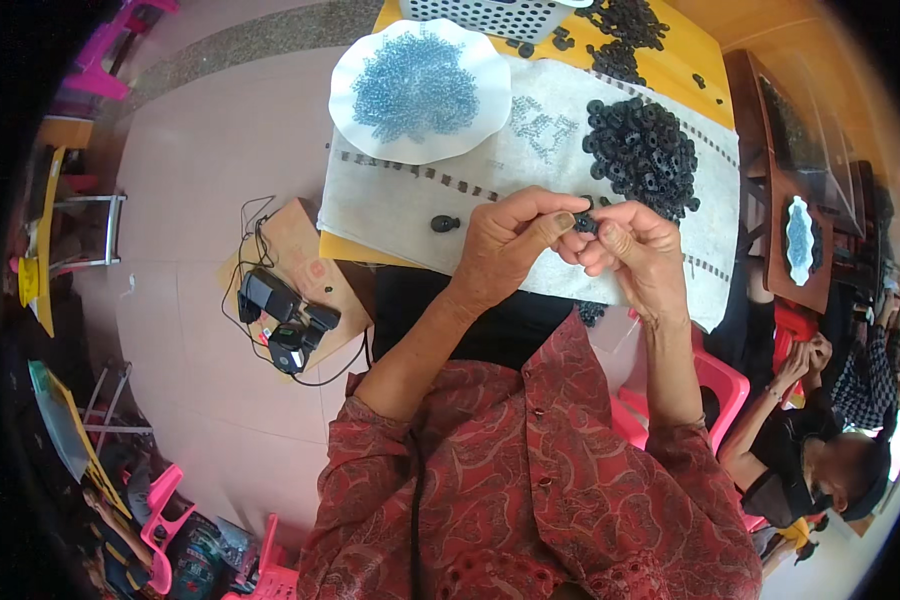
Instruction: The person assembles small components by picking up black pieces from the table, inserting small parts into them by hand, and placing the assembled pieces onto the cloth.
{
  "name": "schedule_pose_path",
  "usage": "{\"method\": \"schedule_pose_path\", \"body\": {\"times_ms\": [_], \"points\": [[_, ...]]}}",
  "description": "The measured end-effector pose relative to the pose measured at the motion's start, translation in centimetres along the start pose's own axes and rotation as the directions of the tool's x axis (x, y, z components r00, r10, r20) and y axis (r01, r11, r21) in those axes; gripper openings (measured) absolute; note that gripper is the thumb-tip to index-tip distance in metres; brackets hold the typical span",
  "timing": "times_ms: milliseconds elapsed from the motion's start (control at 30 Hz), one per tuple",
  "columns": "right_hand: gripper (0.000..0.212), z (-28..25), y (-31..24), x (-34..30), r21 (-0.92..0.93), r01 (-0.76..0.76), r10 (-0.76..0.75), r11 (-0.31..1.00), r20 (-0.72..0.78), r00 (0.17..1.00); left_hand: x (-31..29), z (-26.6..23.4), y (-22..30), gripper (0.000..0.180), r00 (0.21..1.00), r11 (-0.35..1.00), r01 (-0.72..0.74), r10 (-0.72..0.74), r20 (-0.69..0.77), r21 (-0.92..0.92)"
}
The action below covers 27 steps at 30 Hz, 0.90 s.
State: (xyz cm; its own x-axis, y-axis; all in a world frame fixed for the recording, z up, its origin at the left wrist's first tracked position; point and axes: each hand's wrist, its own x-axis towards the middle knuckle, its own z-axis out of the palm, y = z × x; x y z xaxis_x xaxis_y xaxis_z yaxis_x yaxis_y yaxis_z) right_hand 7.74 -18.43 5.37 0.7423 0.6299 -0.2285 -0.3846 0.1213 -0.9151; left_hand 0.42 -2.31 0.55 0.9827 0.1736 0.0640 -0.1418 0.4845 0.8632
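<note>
Over the near edge of the white cloth, my left hand and my right hand meet, fingertips closed on one small black plastic piece that looks like a cord lock. My fingers partly cover it. A similar single black piece lies on the cloth to the left of my left hand. Beyond my right hand is a heap of black pieces. A white scalloped plate at the far left bears a pile of tiny metal springs. More loose springs lie between plate and heap.
A white perforated basket stands at the table's far edge, with more black parts on the yellow tabletop beside it. On the floor to the left, black adapters and cables lie on cardboard. Another person sits at the right near a pink chair.
</note>
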Motion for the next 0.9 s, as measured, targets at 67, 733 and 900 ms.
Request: {"method": "schedule_pose_path", "body": {"times_ms": [67, 733, 900], "points": [[0.013, -0.1, 0.2, -0.1, -0.004, 0.001, -0.001, 1.0, -0.013, 1.0, 0.1, 0.1, 0.0, 0.019, 1.0, 1.0, 0.0, 0.0, 0.001, 0.009], [0.015, 1.0, 0.6, -1.7, -0.052, 0.06, -0.067, 0.997, -0.162, 0.984, -0.2, 0.7, -0.3, 0.016, 0.998, 0.997, 0.058, -0.058, 0.0, -0.05], [0.014, 1.1, 0.4, -1.9, -0.165, 0.076, -0.106, 0.983, -0.187, 0.977, 0.1, 0.3, -0.3, 0.016, 0.986, 0.988, -0.143, 0.137, 0.092, 0.06]]}}
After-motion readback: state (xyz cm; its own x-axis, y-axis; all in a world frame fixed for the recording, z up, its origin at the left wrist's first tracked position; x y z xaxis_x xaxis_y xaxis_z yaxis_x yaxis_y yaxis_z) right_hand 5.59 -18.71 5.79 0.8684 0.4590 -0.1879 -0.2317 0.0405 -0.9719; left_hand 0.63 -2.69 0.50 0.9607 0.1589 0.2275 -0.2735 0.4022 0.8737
